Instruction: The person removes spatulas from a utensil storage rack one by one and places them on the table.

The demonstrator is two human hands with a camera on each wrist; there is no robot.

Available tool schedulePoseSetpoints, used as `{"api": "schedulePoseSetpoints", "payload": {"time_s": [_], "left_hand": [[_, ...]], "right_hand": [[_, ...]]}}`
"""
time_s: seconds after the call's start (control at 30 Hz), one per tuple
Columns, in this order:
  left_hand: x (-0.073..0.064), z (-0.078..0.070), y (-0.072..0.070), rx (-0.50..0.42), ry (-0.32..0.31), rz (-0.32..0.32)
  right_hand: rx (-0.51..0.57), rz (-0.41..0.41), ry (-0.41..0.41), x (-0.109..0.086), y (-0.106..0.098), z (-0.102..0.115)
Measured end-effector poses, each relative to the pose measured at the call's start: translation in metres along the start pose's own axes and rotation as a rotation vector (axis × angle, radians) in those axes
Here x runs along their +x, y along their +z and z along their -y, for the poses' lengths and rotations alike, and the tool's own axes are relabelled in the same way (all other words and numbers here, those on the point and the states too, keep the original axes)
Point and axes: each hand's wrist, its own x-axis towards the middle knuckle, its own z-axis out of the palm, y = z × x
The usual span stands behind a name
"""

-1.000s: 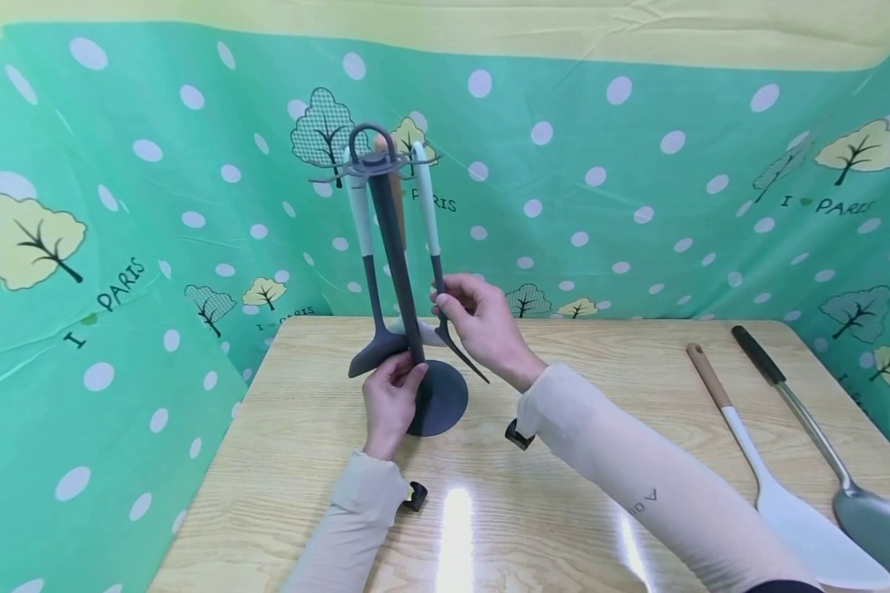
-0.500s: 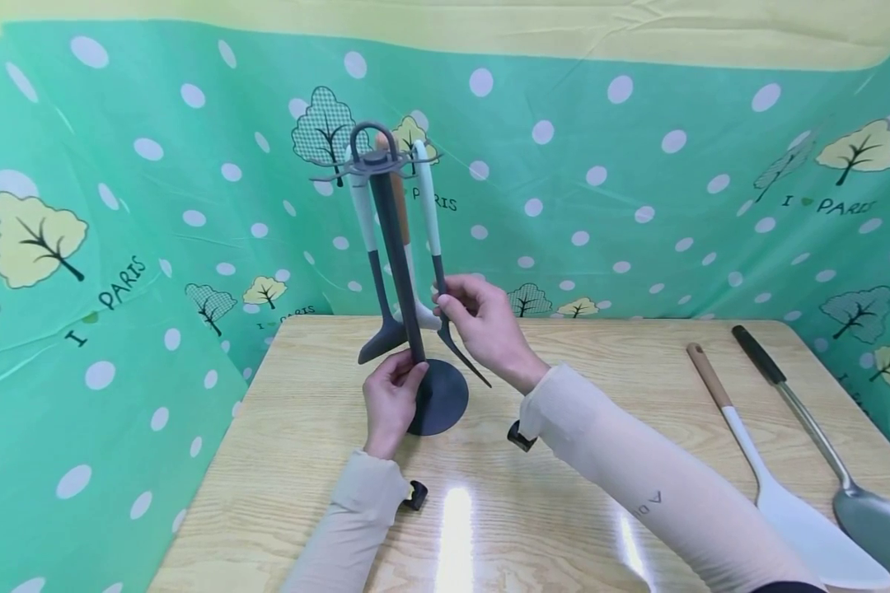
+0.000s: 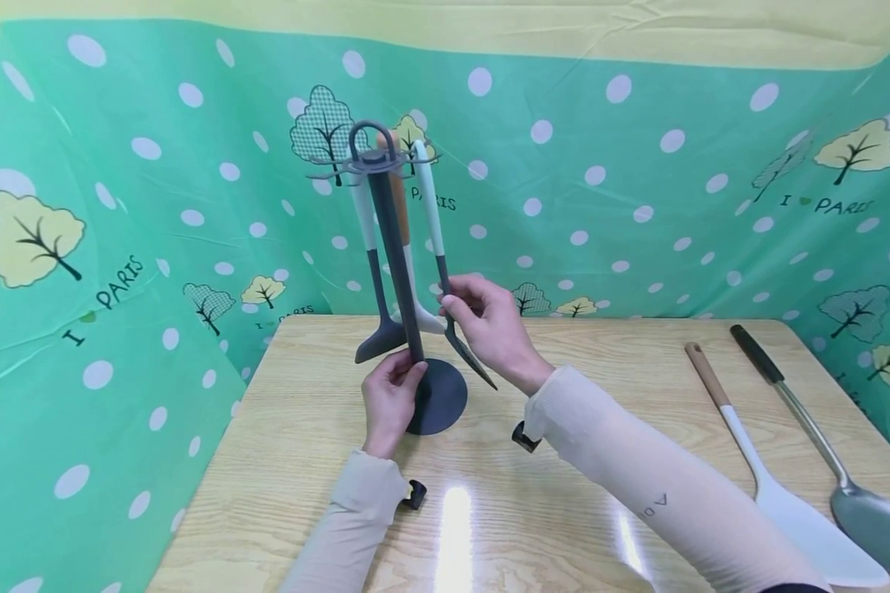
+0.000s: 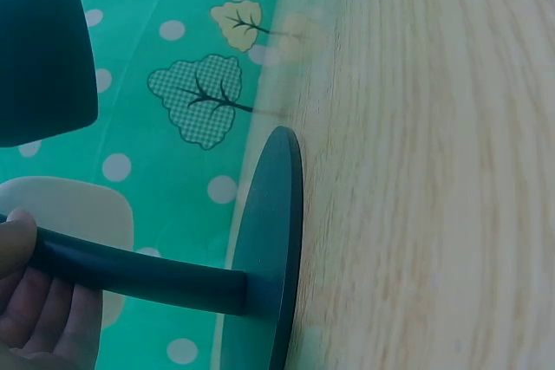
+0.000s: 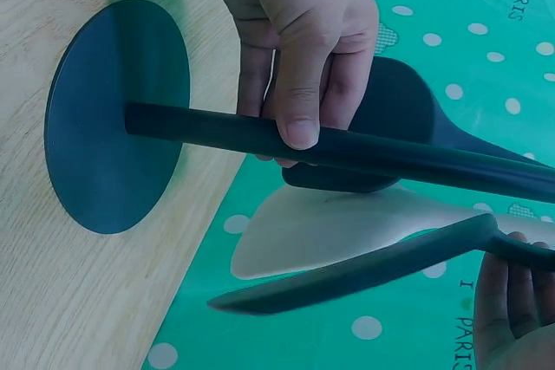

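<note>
My left hand (image 3: 389, 399) grips the dark pole (image 3: 396, 255) of a utensil stand just above its round base (image 3: 448, 399). My right hand (image 3: 495, 321) pinches the black neck of a spatula with a mint handle (image 3: 429, 202), whose top is up at the stand's hook ring (image 3: 374, 163). In the right wrist view its black blade (image 5: 347, 276) slants below the pole. A second black-headed utensil (image 3: 382, 339) with a pale handle hangs on the left side of the stand. Behind the pole hangs a white spatula (image 3: 428, 321) with a wooden handle, partly hidden.
On the wooden table (image 3: 601, 395) at the right lie a large white turner (image 3: 793, 523) with a wooden handle and a metal spoon (image 3: 871, 519) with a black grip. A green dotted cloth (image 3: 638, 247) hangs behind and at the left.
My right hand has shifted slightly right, and the spatula's blade has swung and turned with it. The other two hanging utensils have swung a little. My left hand stays on the pole.
</note>
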Motion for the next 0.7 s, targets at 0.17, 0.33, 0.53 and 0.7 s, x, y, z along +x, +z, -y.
{"api": "schedulePoseSetpoints", "payload": {"time_s": [0.17, 0.33, 0.53, 0.7], "left_hand": [[0.000, -0.001, 0.000, 0.012, -0.001, 0.003], [0.000, 0.001, 0.000, 0.000, -0.007, 0.004], [0.000, 0.001, 0.000, -0.026, -0.017, 0.009], [0.000, 0.002, 0.000, -0.022, -0.024, 0.014]], "right_hand": [[-0.014, 0.010, 0.011, -0.007, -0.003, 0.022], [-0.011, 0.005, -0.012, -0.011, -0.005, 0.029], [-0.014, -0.006, -0.052, -0.013, -0.006, 0.028], [-0.009, -0.014, -0.052, -0.014, -0.007, 0.028]]}}
